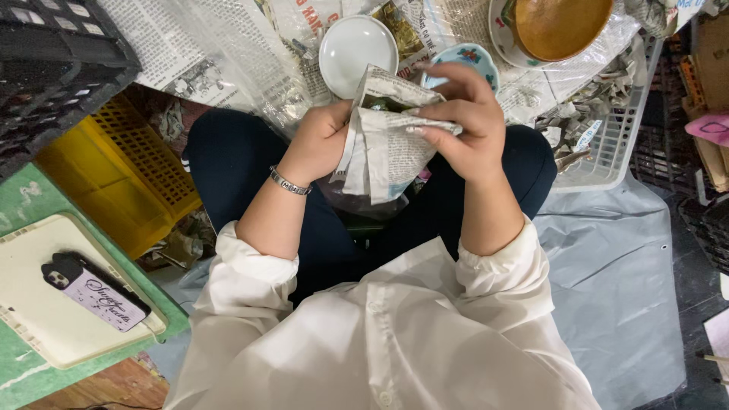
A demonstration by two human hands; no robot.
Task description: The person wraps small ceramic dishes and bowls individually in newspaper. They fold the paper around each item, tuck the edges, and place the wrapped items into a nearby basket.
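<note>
The person sits with knees apart, and both hands work over the lap on a newspaper bundle (383,137). In front of the knees, sheets of newspaper (190,45) lie spread under a clear plastic film. A yellow crate (121,175) stands at the person's left and a white plastic basket (615,152) with paper scraps at the right.

On the spread sheets some dishes are bare: a brown bowl (560,24) sits in a patterned plate, a white plate (357,47) lies near the middle, and a small blue-rimmed dish (474,59) shows just behind the right hand. So it seems the wrapping of the piece in hand is nearly finished, because the paper covers it on all visible sides and what is inside cannot be seen, while at least these three dishes are left to wrap.

The left hand (323,140), with a metal bracelet (290,182) on the wrist, is closed on the left edge of the bundle and supports it from the side. The right hand (467,125) is bent over the top, the fingers (433,130) pressing a fold of paper flat against the front, so it is also clamped on the bundle.
</note>
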